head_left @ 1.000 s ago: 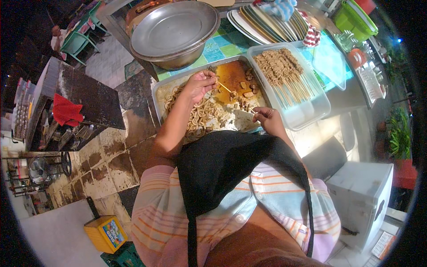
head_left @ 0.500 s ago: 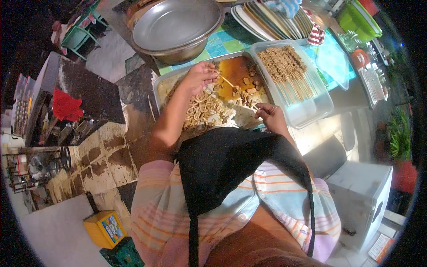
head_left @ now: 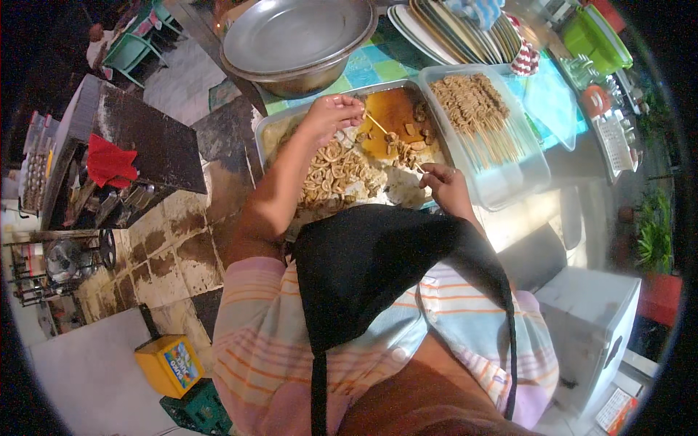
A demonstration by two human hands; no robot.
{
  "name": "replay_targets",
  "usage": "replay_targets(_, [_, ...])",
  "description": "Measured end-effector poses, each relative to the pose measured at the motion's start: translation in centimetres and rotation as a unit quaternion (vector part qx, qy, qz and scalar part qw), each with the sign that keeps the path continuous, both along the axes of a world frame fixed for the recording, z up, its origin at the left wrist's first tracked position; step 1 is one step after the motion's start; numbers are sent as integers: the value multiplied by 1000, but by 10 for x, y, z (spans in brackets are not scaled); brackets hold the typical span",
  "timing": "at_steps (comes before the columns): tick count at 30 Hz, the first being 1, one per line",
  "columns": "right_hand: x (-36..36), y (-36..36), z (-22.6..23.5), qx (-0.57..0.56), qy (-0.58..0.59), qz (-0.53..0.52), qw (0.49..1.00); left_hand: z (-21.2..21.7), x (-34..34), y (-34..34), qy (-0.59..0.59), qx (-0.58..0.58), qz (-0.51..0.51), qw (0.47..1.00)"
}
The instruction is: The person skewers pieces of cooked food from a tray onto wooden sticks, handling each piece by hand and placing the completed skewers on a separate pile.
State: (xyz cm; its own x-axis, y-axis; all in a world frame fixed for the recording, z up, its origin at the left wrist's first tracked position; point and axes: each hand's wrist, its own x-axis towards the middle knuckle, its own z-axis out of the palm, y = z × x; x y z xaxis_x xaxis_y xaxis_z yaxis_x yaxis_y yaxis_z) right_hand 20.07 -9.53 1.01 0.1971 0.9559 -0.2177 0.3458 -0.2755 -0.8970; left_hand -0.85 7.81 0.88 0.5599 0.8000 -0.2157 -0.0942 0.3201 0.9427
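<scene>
A bamboo skewer (head_left: 377,124) slants over a metal tray (head_left: 259,149), with brown chunks of what looks like cooked intestine (head_left: 402,151) threaded along its middle. My left hand (head_left: 336,118) pinches its upper left end. Its lower right end is between the closed fingers of my right hand (head_left: 445,185). Beneath my hands, the tray holds a heap of pale brown intestine pieces (head_left: 336,174) on the near left and brown sauce (head_left: 392,105) at the far side. Right beside the tray, a clear plastic container (head_left: 512,185) holds many finished skewers (head_left: 476,109) in rows.
A large metal basin (head_left: 298,36) stands behind the tray. Stacked plates (head_left: 443,33) and a clear lid (head_left: 549,109) lie farther right on the checkered tablecloth. A white box-shaped cabinet (head_left: 585,305) is at my near right; a dark counter with a red cloth (head_left: 110,161) is at left.
Both hands keep hold of the skewer and stay nearly in place. The whole view has shifted slightly, and my left hand sits a little farther right and higher.
</scene>
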Motion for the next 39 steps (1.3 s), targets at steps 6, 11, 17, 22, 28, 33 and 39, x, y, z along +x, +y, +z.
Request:
replay_targets(6, [5,0,-8,-6,44,-10,999,-15,2,-3,-92,-87,28,992])
replay_targets(11, [5,0,-5,-13,35,9,999,-14,4,-7,-104,-105,51,988])
replay_targets(17, [4,0,-6,-11,24,17,1000,-19,5,-10,-111,-111,39,987])
replay_targets(22, [0,-2,-4,-15,47,-12,999,-20,7,-15,-137,-125,67,980])
replay_targets(28, [-1,-2,-9,-41,73,-24,996,-23,9,-18,-130,-139,61,980])
replay_targets(33, [-3,-3,-7,-50,76,-31,995,-30,14,-22,-136,-139,71,978])
replay_targets(39, [-3,-1,1,-66,120,-32,990,-27,11,-22,-222,-190,36,956])
